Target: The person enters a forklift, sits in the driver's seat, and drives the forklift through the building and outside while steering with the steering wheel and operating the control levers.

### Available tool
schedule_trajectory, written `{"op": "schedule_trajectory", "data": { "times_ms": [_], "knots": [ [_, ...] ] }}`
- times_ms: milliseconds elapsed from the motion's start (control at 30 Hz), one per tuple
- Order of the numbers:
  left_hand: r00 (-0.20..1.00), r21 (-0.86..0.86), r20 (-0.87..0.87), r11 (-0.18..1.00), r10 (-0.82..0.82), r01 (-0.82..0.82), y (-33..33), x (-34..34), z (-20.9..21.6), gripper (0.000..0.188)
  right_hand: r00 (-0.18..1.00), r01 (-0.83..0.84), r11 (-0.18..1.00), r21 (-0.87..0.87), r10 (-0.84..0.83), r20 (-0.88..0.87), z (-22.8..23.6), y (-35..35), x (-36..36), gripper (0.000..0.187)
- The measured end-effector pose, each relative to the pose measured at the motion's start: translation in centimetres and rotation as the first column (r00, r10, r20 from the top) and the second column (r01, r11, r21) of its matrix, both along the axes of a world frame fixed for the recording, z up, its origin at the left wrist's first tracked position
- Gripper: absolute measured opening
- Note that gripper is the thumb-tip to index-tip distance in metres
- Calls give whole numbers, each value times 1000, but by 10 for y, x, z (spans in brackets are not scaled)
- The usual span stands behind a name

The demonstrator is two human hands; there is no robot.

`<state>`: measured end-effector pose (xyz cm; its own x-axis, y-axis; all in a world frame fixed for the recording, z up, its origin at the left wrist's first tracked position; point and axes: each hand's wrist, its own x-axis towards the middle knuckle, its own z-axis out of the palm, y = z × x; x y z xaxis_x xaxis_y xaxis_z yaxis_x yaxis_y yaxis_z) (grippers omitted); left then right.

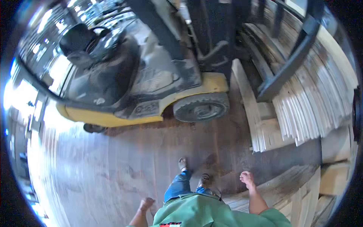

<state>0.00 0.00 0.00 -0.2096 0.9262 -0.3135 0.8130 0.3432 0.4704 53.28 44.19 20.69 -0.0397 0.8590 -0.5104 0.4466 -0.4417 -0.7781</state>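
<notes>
My left hand point(146, 204) hangs low beside my body, over the floor. It touches nothing that I can see, and its fingers are smeared by motion. On the other side my right hand point(247, 178) is held out from my body with its fingers curled in, and no object shows in it. Nearest to it are the planks point(280, 183) along the lower right. Farther ahead of that hand lies a pale wooden beam point(255, 130) beside the stacked boards.
A yellow and black forklift point(143, 117) stands across the far side, its front wheel point(202, 108) toward me. At the right, a dark metal fork frame point(281, 81) stands against a thick stack of boards point(308, 106). Brown floor point(124, 162) runs between me and the forklift.
</notes>
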Motion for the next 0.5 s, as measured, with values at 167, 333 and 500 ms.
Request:
{"op": "schedule_trajectory", "data": {
  "times_ms": [167,333,500],
  "knots": [
    [958,57,274,993,86,-106,-50,96,34,21,959,-233,971,60,220,177,48,33,-107,21],
    [597,-147,606,812,525,-565,-66,88,-2,27,835,-530,842,105,496,237,50,68,-212,20],
    [557,-142,429,662,711,-736,-34,-14,27,37,782,-624,744,238,593,194,106,86,-297,25]
  ]
}}
